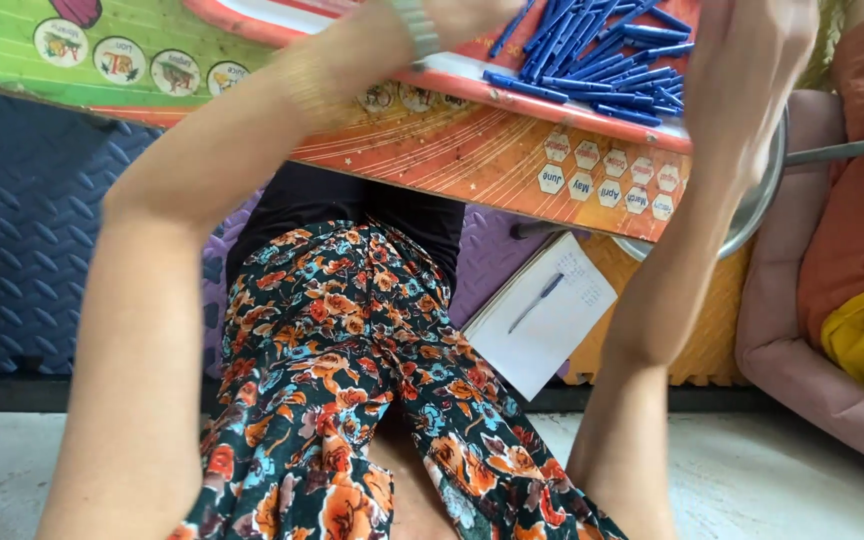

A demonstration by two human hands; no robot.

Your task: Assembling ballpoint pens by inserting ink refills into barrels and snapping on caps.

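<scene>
While both forearms are stretching away from the camera, the left hand (452, 15) is lying mostly past the top edge, so I cannot tell how its fingers are set; a metal watch band (414, 28) is circling that wrist. The right hand (747, 85) is hanging blurred, fingers loosely together and holding nothing I can make out, just right of the heap of blue pen barrels (592, 55) lying on the colourful printed low table (452, 150). Flowered trousers (352, 380) are filling the near middle. A notepad with a pen (542, 310) is lying on foam floor mats (32, 230), and a pink cushion (802, 360) is sitting at far right.
</scene>
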